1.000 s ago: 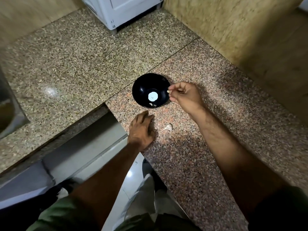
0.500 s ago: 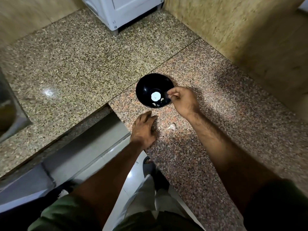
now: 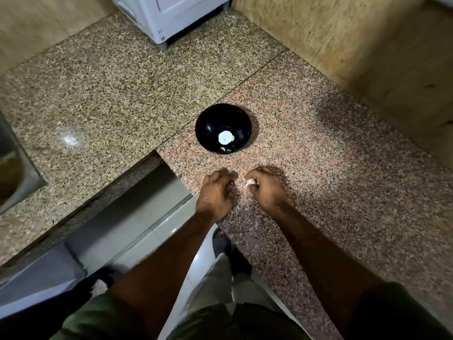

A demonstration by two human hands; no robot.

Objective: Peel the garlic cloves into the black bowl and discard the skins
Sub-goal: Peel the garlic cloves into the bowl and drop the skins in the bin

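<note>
Now my right hand (image 3: pixel 266 190), which half a second ago hovered at the rim of the black bowl (image 3: pixel 223 128), has come back to the near side of the bowl and pinches an unpeeled garlic clove (image 3: pixel 250 183) on the granite worktop (image 3: pixel 331 155). My left hand (image 3: pixel 215 192), fingers loosely curled and holding nothing I can see, has shifted just beside the clove. Peeled cloves (image 3: pixel 226 149) lie inside the bowl. Judged from this, one clove is delivered and the next peeling begins.

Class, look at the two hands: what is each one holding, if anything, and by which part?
The right hand grips a garlic clove at one end. The left hand is curled; motion blur hides any contents.
</note>
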